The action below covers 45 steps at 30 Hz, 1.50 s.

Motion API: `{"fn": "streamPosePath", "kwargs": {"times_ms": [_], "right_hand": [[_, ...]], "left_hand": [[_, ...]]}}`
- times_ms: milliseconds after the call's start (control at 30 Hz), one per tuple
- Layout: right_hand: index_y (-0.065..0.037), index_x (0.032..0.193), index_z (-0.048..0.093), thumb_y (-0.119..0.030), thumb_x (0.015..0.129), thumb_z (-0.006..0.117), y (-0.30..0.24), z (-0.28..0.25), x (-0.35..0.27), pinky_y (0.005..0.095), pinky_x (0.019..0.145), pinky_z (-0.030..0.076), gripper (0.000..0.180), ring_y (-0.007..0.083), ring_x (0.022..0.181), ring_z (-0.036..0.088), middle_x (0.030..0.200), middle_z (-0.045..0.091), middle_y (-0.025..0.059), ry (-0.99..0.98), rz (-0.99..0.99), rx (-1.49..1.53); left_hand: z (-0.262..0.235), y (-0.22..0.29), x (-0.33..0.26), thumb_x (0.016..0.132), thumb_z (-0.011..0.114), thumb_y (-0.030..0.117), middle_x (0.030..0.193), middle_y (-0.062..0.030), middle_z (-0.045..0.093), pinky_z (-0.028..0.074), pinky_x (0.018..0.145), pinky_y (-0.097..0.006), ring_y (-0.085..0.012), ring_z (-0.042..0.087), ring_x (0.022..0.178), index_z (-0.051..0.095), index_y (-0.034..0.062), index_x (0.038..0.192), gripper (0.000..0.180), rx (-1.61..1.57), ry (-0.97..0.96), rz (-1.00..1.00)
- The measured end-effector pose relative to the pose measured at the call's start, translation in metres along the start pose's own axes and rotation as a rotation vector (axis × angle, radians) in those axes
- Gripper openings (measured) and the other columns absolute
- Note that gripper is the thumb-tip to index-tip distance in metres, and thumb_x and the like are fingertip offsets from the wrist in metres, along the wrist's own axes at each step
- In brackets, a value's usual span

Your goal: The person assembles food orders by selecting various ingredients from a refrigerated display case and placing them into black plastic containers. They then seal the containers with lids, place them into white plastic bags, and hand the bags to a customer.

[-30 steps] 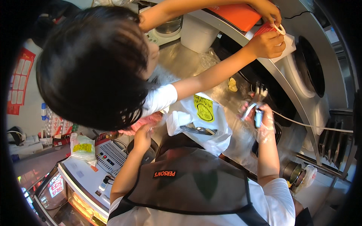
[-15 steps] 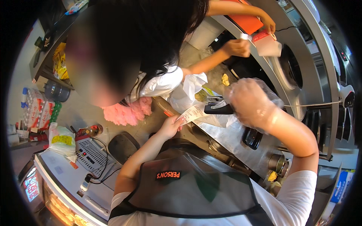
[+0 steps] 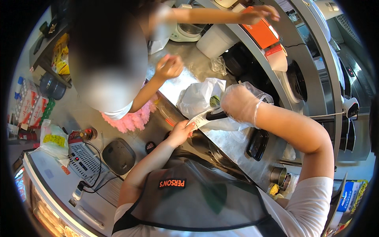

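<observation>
My left hand (image 3: 182,133) pinches the end of a printed paper receipt (image 3: 198,120). The receipt stretches right, to the white plastic bag (image 3: 201,94) standing on the metal counter. My right hand (image 3: 241,103), in a loose clear plastic glove, is closed round a black stapler (image 3: 216,114). The stapler's front lies over the receipt's far end at the bag. Whether its jaws press the paper is hidden. Something green shows at the bag's opening. Just right of the bag lies a black plastic tray (image 3: 257,145).
Across the counter a co-worker's hand (image 3: 169,66) hangs in the air, the other arm stretched over an orange box (image 3: 261,29). A metal shelf edge (image 3: 256,49) runs along the right. Small metal containers (image 3: 278,175) stand near my right elbow. A white-topped unit (image 3: 59,185) is at left.
My right hand has moved left and down with the stapler, to the receipt and bag. The co-worker has let go of the white and red paper roll and drawn back to the left.
</observation>
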State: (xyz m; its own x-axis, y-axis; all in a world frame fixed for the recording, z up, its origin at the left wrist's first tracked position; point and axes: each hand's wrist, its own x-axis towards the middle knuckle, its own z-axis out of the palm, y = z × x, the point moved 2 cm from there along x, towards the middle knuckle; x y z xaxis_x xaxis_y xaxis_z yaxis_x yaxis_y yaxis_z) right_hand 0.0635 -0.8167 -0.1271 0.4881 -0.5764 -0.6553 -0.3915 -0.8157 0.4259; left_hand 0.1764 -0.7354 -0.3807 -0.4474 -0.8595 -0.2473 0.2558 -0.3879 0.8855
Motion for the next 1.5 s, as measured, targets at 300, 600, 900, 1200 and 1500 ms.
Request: {"fn": "streamPosePath", "kwargs": {"times_ms": [300, 600, 900, 1200, 1500], "right_hand": [[-0.01, 0.09, 0.064, -0.016, 0.065, 0.07, 0.019, -0.018, -0.056, 0.0373, 0.074, 0.051, 0.026, 0.0262, 0.087, 0.063, 0.086, 0.065, 0.0096, -0.074, 0.082, 0.068], [-0.005, 0.129, 0.049, -0.023, 0.067, 0.071, 0.089, 0.246, -0.051, 0.0335, 0.086, 0.047, 0.068, 0.0216, 0.094, 0.059, 0.1, 0.063, 0.012, 0.344, 0.7, 1.63], [-0.007, 0.124, 0.057, -0.05, 0.085, 0.057, 0.061, 0.219, -0.02, 0.0381, 0.095, 0.044, 0.058, 0.034, 0.112, 0.057, 0.118, 0.06, 0.0219, 0.565, 1.086, 1.541], [-0.01, 0.106, 0.065, -0.004, 0.068, 0.067, 0.031, 0.146, -0.113, 0.0452, 0.105, 0.031, 0.039, 0.0273, 0.097, 0.061, 0.092, 0.066, 0.0106, 0.701, 0.143, 1.129], [-0.008, 0.13, 0.051, -0.004, 0.069, 0.075, 0.0, 0.132, -0.086, 0.025, 0.074, 0.051, 0.066, 0.0153, 0.074, 0.059, 0.091, 0.061, 0.0029, 1.387, 0.519, 1.879]], "left_hand": [[-0.004, 0.033, -0.004, 0.095, 0.051, 0.021, 0.089, -0.0041, 0.06, 0.044, 0.068, -0.022, -0.0081, 0.055, 0.075, 0.06, 0.0025, 0.106, 0.022, 0.112, 0.003, 0.26], [0.001, 0.103, -0.021, 0.067, 0.078, 0.031, 0.109, -0.0163, 0.05, 0.039, 0.088, -0.04, -0.0321, 0.048, 0.102, 0.047, 0.0002, 0.114, 0.064, 0.867, 0.37, 0.639], [0.035, 0.16, -0.005, 0.067, 0.08, 0.024, 0.104, -0.0148, 0.049, 0.038, 0.09, -0.04, -0.0322, 0.047, 0.102, 0.054, -0.0007, 0.105, 0.053, 0.775, 0.378, 0.554], [0.057, 0.233, 0.021, 0.084, 0.054, 0.01, 0.089, -0.01, 0.065, 0.046, 0.076, -0.027, -0.0157, 0.06, 0.082, 0.061, -0.0059, 0.104, 0.026, 0.015, -0.381, 0.204], [0.061, 0.242, 0.061, 0.088, 0.054, 0.003, 0.1, -0.0126, 0.068, 0.045, 0.041, -0.02, -0.0114, 0.06, 0.052, 0.055, -0.0017, 0.123, 0.035, 0.226, -0.144, -0.06]]}}
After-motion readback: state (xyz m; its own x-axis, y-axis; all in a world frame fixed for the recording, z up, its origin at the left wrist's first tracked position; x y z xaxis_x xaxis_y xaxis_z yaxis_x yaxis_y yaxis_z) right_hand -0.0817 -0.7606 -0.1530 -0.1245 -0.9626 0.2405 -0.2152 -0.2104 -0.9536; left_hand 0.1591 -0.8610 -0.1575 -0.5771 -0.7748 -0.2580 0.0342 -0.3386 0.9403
